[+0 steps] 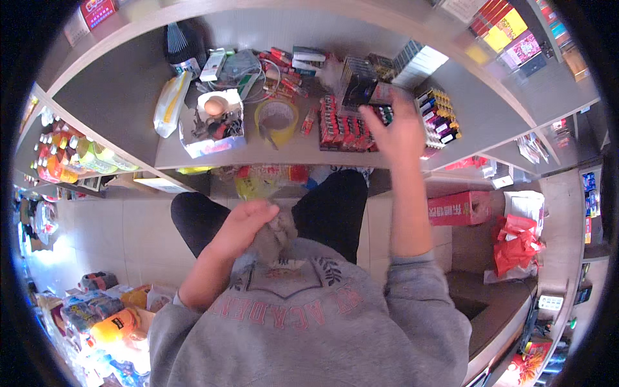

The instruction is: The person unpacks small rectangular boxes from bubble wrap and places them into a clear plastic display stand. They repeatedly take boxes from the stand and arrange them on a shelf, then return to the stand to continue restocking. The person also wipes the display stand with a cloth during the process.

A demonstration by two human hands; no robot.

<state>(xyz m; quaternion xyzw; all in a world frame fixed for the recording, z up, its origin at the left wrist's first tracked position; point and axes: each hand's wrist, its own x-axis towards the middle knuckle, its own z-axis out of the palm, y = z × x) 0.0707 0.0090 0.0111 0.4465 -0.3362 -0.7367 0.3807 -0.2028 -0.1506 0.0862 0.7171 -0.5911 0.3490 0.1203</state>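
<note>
My right hand [399, 128], blurred, reaches over the shelf with thumb and fingers apart, near a dark box [359, 80] and above packed red lighters [343, 128]. Whether it touches the box is unclear. To its right stand dark and yellow-topped lighters [439, 118]. My left hand [251, 220] is curled over my lap, with a greyish, see-through thing [279, 230], perhaps a cloth or bag, at its fingers. On the shelf's left lie a roll of yellowish tape [276, 118] and an open carton [213, 145] holding a brown egg [215, 105] and small dark things.
Wooden shelf boards [300, 157] run across in front of me. Bottled drinks [82, 152] stand in the left compartment. A red carton [459, 208] and red plastic bags [517, 244] are at the right. Packaged goods [116, 326] are piled at lower left.
</note>
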